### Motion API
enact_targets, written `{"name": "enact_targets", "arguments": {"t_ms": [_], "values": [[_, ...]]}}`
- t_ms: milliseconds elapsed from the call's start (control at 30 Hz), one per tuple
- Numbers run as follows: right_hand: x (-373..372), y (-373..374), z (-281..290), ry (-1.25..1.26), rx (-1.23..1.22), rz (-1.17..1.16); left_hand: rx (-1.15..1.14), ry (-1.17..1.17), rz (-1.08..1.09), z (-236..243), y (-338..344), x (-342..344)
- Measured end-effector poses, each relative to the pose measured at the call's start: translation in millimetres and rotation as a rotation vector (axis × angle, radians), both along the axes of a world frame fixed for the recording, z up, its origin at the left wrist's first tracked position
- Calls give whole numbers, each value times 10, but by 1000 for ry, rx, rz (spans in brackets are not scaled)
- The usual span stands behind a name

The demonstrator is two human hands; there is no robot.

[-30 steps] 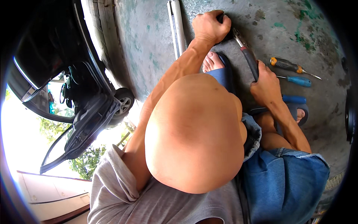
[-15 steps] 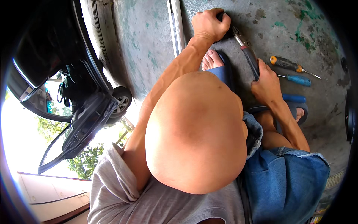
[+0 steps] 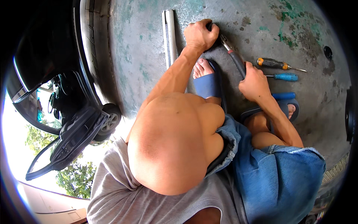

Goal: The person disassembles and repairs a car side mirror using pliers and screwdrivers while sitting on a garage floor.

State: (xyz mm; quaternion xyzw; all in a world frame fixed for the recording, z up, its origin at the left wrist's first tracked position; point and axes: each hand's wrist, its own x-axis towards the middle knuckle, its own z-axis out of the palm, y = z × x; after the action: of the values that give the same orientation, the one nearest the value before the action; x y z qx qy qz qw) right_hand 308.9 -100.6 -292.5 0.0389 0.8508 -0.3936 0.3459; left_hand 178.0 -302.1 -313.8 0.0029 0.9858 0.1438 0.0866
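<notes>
My left hand [image 3: 200,36] is closed around a black object [image 3: 210,27] down by the floor; the fingers cover most of it, so its kind does not show. A pair of pliers [image 3: 237,62] with red-and-black handle grips is in my closed right hand [image 3: 256,83]. Its metal jaws point up and left, near the black object but with a small gap in this view. Just right of that hand lie an orange-and-black screwdriver [image 3: 273,63] and a blue-handled screwdriver [image 3: 286,77] on the concrete.
A pale metal rail [image 3: 170,39] lies left of my left hand. My bent knee [image 3: 169,143] fills the middle, above my sandalled feet. A blue cylindrical piece [image 3: 283,96] rests by the right sandal. At far left stands a dark car [image 3: 41,56] with an open door.
The whole view has shifted, so floor, tools and hands appear lower and further left. Both hands keep their grips, and the pliers' jaws stay beside the black object.
</notes>
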Motion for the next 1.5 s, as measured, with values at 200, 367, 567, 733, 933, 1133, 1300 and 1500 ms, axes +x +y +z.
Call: {"name": "enact_targets", "arguments": {"t_ms": [200,367,567,733,933,1133,1300,1500], "values": [[-9,23,54,-16,25,21,-16,-41,-3,28,18,-7],[18,9,14,-11,-42,-3,-23,-84,22,18,-28,-2],[77,80,-32,20,-86,-28,16,-58,0,10,10,4],[153,129,-98,65,-97,-5,32,-4,3,1,17,45],[185,110,-193,79,-141,-22,26,-24,29,9,-34,71],[67,83,-27,71,-80,-7,-12,-50,15,95,26,-33],[47,13,-71,122,-31,-9,5,-28,-4,62,-49,-16],[87,49,-33,103,-51,-26,16,-76,-8,69,-25,6]]}}
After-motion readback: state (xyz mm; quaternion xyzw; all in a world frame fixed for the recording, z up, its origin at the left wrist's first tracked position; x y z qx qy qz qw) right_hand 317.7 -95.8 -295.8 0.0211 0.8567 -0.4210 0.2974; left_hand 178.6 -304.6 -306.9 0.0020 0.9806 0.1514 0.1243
